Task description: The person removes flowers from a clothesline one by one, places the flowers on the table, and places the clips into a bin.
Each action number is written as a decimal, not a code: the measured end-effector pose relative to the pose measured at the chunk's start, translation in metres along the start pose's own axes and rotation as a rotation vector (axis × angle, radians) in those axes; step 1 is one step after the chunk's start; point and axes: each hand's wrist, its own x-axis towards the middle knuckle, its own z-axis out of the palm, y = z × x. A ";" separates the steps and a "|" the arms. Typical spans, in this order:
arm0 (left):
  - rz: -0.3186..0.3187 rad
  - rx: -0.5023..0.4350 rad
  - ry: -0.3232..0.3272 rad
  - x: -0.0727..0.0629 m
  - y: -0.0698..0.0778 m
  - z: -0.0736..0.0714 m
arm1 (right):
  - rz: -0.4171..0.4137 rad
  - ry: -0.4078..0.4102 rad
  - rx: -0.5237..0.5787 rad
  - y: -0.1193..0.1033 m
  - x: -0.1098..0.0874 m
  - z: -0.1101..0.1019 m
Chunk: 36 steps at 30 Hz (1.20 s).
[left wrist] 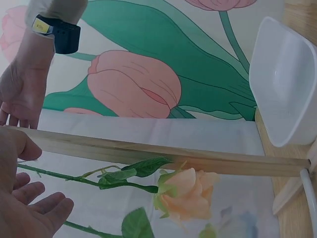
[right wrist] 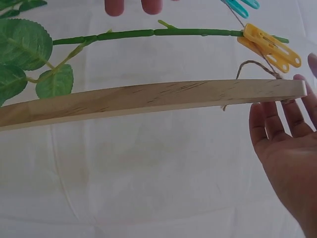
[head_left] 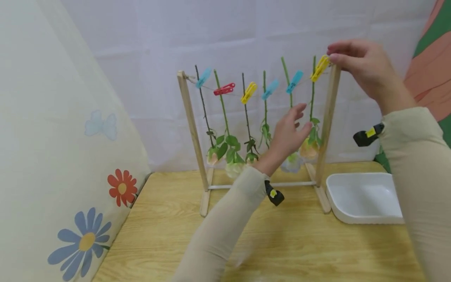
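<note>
Flowers hang head down from a string between two wooden posts, each stem held by a clothespin. At the right end, a yellow clothespin (head_left: 320, 68) clips the green stem of a peach rose (left wrist: 188, 193). My right hand (head_left: 366, 68) is at the top of the right post (right wrist: 148, 99), its fingers loosely bent by the post's end; in the right wrist view the yellow clothespin (right wrist: 270, 47) stands apart from them. Below the string, my left hand (head_left: 290, 131) has its fingers relaxed and spread near that rose's stem, holding nothing.
A white basin (head_left: 366, 197) stands on the wooden table (head_left: 158, 235), right of the rack. Further left on the string are blue, red (head_left: 224, 89) and yellow clothespins. A white cloth (head_left: 158, 47) hangs behind, and a flower-printed panel (head_left: 84, 156) stands at left.
</note>
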 end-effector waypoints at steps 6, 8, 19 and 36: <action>-0.051 -0.058 0.004 0.007 -0.004 0.008 | 0.016 0.004 0.075 0.005 0.001 0.004; -0.054 -0.064 0.011 0.009 -0.004 0.009 | 0.017 0.016 0.091 0.006 0.002 0.005; -0.100 -0.146 0.057 0.019 0.001 0.020 | 0.023 0.029 0.152 0.014 -0.001 0.010; 0.016 -0.167 0.185 0.020 0.012 0.018 | 0.000 0.114 0.126 0.014 0.003 0.027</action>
